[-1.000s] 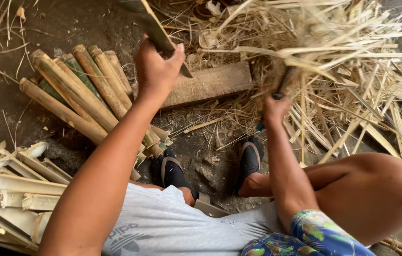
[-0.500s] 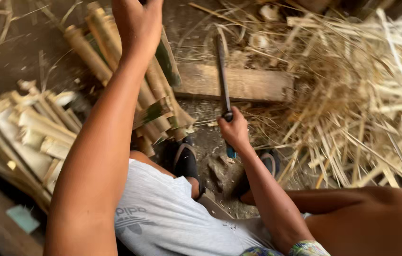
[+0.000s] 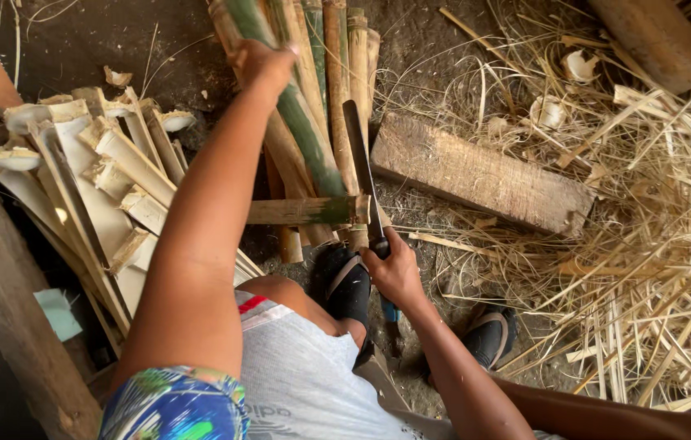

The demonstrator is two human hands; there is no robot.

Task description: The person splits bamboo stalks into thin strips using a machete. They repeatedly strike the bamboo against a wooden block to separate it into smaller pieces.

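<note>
My left hand [image 3: 262,63] grips the upper part of a green bamboo stick [image 3: 296,122] that slants down toward my feet. My right hand [image 3: 394,273] is closed on the handle of a long dark knife [image 3: 359,159], whose blade points away from me and lies alongside the bamboo. A short split bamboo piece [image 3: 309,210] lies crosswise just below the blade. More bamboo poles [image 3: 345,73] lie side by side on the ground behind.
A thick wooden plank [image 3: 480,175] lies right of the knife. A heap of thin bamboo strips [image 3: 655,244] fills the right side. Split pale bamboo pieces [image 3: 93,187] are stacked at left beside a wooden beam [image 3: 3,310]. My sandalled feet [image 3: 349,285] rest below.
The view has swung left. My left hand now holds a green bamboo stick slanting downward, and the knife in my right hand has come in beside it.
</note>
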